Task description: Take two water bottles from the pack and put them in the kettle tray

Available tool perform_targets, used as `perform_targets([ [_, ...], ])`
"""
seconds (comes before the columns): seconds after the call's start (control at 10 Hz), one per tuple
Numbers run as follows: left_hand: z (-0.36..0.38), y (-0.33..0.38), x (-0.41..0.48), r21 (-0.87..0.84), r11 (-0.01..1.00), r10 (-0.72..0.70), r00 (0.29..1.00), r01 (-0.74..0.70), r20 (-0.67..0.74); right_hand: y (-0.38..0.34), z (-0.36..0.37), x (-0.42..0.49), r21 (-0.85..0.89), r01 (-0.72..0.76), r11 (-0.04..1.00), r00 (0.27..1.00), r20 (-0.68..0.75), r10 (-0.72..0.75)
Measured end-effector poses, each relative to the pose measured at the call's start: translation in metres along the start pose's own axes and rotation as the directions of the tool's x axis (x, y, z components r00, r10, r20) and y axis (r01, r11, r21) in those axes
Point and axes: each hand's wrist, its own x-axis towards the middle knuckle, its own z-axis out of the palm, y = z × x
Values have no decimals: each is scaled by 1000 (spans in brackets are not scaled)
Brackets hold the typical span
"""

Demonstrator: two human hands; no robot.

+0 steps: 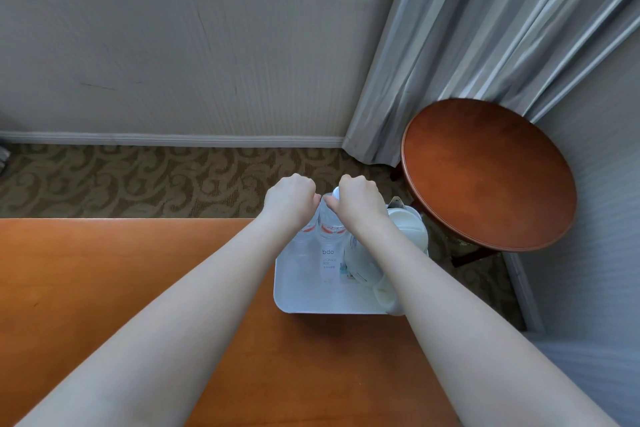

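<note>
While both fisted | left hand (290, 198), right hand (358, 199) grip bottles (330, 229)

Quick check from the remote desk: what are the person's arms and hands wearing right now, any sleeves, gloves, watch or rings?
Nothing worn shows. Both forearms are bare from the bottom edge of the frame up to the wrists, with no sleeve cuffs in view. The left hand and right hand are bare: no gloves, and no watch, bracelet or ring on the parts visible. The fingers curl away from the camera, so their undersides are hidden.

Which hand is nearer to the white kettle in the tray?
Right. The right hand is just left of the white kettle, its forearm crossing the kettle's body. The left hand sits farther left, over the water bottles.
</note>
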Motion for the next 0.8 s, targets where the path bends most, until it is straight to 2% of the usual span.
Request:
perform_targets([
  [0.2,1,-1,-4,-48,998,-46,999,45,-10,2,2,-6,-47,29,998,1000,-3,-29],
  [0.4,1,-6,-8,-114,989,-91,996,90,-1,7,-4,-5,32,-12,999,991,132,8],
  [0.5,-3,-8,-9,-150,979,-128,990,136,63,10,-8,-6,65,-59,996,980,196,45],
  [0.6,-4,-12,-12,-217,957,-159,974,192,162,11,-11,-11,92,-91,992,985,158,76],
  [0.7,-10,-13,-21,-124,978,-155,981,169,118,8,-20,-19,50,-79,996,995,65,75],
  [0.8,-15,-9,-32,-75,993,-93,994,88,-65,7,-27,-27,-48,-44,998,998,-41,42],
])
